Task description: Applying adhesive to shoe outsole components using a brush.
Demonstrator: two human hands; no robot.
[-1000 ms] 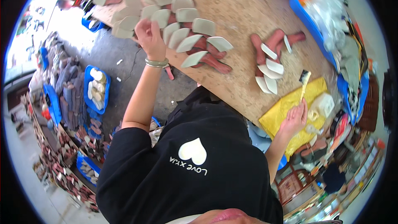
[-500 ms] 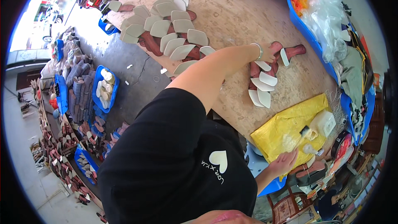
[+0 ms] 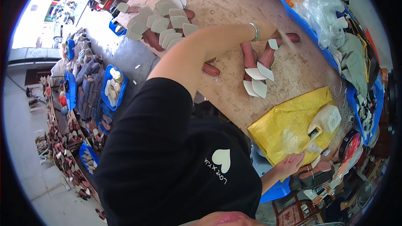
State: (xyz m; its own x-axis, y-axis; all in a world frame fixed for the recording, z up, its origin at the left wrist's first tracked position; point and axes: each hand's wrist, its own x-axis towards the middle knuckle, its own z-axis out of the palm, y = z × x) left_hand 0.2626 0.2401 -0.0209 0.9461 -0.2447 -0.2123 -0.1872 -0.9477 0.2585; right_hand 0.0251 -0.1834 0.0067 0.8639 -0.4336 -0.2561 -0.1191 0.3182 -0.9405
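Note:
My left hand (image 3: pixel 273 33), with a bracelet on the wrist, is over the far right part of the wooden table. Its fingers are smeared by motion. A blurred white rounded pad (image 3: pixel 287 40) slants from the fingertips and moves with the hand. Just below lie reddish shoe soles (image 3: pixel 249 54) with white pads (image 3: pixel 258 88) at their ends, close together. One more reddish sole (image 3: pixel 294 37) sits right beside the fingers. My right hand (image 3: pixel 292 163) rests on a yellow plastic bag (image 3: pixel 274 119), fingers stretched out, palm holding nothing that I can see.
Many soles with white pads (image 3: pixel 160 25) overlap at the table's far left. A white plastic jug (image 3: pixel 328 119) stands on the yellow bag. Blue bins (image 3: pixel 307 24) line the right edge, one full of clear bags. A blue crate (image 3: pixel 121 96) stands on the floor at left.
My left hand has lifted off the soles with a white pad blurred at its fingertips. My right hand stays on the yellow bag. The whole view has shifted slightly.

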